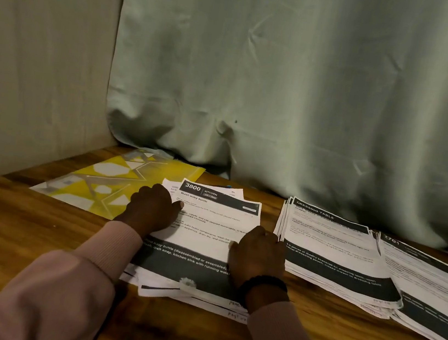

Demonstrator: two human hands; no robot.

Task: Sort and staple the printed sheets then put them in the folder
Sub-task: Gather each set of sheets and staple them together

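The fingers of the left hand (152,208) curl down onto the upper left part of a loose stack of printed sheets (209,234), knuckles up and thumb pointing right across the top page; whether they pinch a sheet or only press on it cannot be told. The fingers of the right hand (258,254) curl at the stack's right edge, their tips hidden, so a grip there cannot be told either. A dark band (264,284) circles the right wrist, and both arms wear pale pink sleeves (108,246).

The stack lies on the wooden worktop (36,224), its pages fanned unevenly at the near and far edges. Its top page reads "3800", "KITCHEN" and "Wash baby bottle"; the dark strip lower down mentions a baby bottle "(disassembled or assembled)", dish soap and a kitchen sink with running water. Handwritten page marks show on the bottom corners but are too small to read.

The yellow and white patterned folder (106,182) lies flat just behind and left of the stack, closed as far as can be seen, its near edge passing under the left hand. To the right, just beside the right hand, sits a second pile (335,251) headed "DRESSING TABLE", and a third pile (431,285) overlaps it further right. A grey-green curtain (301,80) hangs behind the worktop
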